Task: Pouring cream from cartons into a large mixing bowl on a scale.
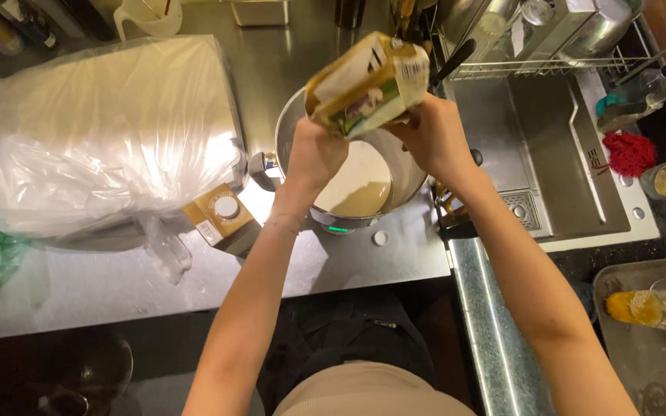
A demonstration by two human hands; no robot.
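Tipping a carton (368,83) over a steel pot (410,181) of pale liquid (360,185).
Clamped by both hands, left (314,150) and right (433,135), above the pot on the desk (117,277); likely to splash past the rim if squeezed or tilted further, wetting the second carton (221,219) near left.

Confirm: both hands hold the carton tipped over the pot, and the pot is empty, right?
Not quite. The head view shows both hands, left hand and right hand, holding the carton tipped over the pot, but the pot is not empty: pale beige liquid lies inside it.
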